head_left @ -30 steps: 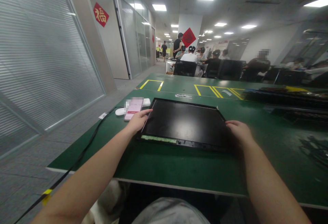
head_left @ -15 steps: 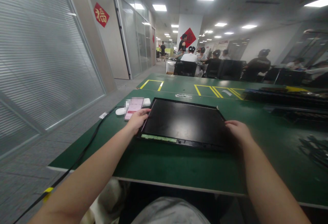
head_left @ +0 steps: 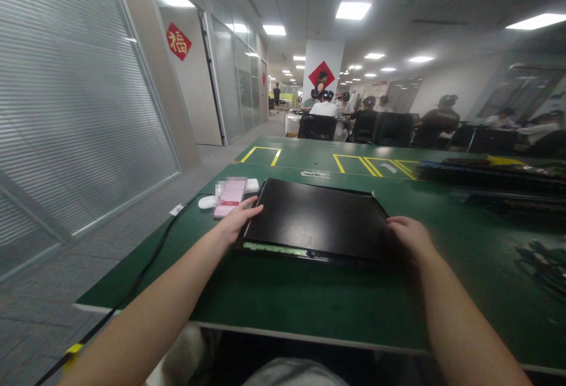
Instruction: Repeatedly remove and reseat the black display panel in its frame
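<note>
A black flat LCD screen panel (head_left: 316,218) lies in front of me within a dark frame, with a narrow green strip (head_left: 274,249) along its near left edge. My left hand (head_left: 236,220) grips the panel's left edge, with fingertips on the rim. At the opposite side, my right hand (head_left: 410,236) pinches the right edge between thumb and fingers. Its lower fingers are hidden beside the dark frame. Close to the left hand, a phone (head_left: 230,197) with a lit pinkish screen rests near a white mouse-like object (head_left: 206,202).
The green table (head_left: 309,297) carries yellow tape outlines (head_left: 349,164) toward its far edge. Dark flat parts (head_left: 477,171) are stacked at the right, with tangled cables (head_left: 542,265) nearer. A black strap (head_left: 154,256) crosses the left table edge. Several people sit at tables beyond.
The view has tilted up slightly, so the table sits lower in the picture. My left fingers have shifted onto the panel's edge, and its left side looks slightly raised; the right hand keeps its hold.
</note>
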{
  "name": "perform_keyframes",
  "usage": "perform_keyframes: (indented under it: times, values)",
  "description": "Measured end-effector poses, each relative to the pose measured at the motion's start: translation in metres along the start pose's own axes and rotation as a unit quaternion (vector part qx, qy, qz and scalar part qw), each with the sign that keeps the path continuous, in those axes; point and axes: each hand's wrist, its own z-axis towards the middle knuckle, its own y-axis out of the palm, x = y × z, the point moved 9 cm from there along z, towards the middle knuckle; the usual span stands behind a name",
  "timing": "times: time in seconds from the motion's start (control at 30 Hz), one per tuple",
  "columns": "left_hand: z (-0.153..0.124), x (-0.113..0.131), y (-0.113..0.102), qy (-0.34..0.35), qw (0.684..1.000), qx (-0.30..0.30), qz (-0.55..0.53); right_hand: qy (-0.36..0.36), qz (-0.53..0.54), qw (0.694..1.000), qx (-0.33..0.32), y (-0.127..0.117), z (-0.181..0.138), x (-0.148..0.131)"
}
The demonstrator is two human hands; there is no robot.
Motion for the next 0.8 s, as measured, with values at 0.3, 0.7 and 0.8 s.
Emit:
perform_keyframes:
  times: [0.3, 0.7, 0.8]
  values:
    - [-0.005, 0.000, 0.003, -0.011, 0.999, -0.031, 0.009, -0.010, 0.002, 1.000, 0.005, 0.004, 0.004, 0.003]
    - [-0.005, 0.008, 0.008, 0.042, 0.997, -0.065, -0.015, -0.040, 0.018, 0.999, 0.006, 0.009, 0.007, 0.002]
    - [-0.010, 0.017, 0.012, 0.079, 0.993, -0.083, -0.015, -0.033, 0.016, 0.999, 0.002, 0.011, 0.007, 0.003]
